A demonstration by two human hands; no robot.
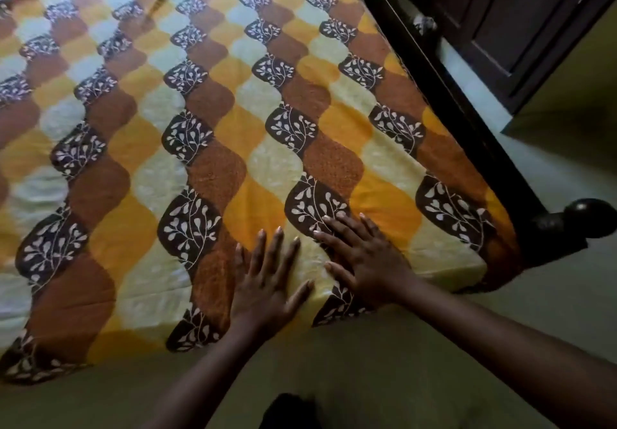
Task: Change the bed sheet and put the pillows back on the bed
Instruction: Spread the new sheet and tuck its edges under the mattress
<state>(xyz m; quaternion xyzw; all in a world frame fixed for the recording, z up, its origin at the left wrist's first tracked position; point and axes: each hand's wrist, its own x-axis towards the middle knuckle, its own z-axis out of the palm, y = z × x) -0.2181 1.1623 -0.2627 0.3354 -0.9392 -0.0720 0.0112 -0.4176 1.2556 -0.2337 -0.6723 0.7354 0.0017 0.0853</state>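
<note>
Smoothing looks like the step in hand. The patterned bed sheet (207, 121), in yellow, brown and cream waves with leafy dark patches, lies spread over the whole mattress. It runs out ahead of both hands to the far side, and off to the left past the edge of the view.

The left hand (267, 281) and the right hand (364, 261) press palm-down on the sheet, just beside each other at the near edge. Their fingers are straight and fanned, gripping nothing, and the thumbs are close but apart. Below the wrists the sheet's edge drops over the side toward the floor (367, 362). To the right of the right hand it wraps the corner beside the dark bed frame (444, 94) and its rounded post (584, 215). Whether it is tucked under there I cannot tell.

Far ahead of the left hand one raised crease (160, 1) shows near the opposite edge. The cloth close to the fingers lies nearly flat.

I judge the sheet change mostly done, with final flattening and perhaps tucking left. No pillow is in view, so putting them back appears wholly undone. A dark cupboard (521, 18) stands beyond the frame, well right of the hands.
</note>
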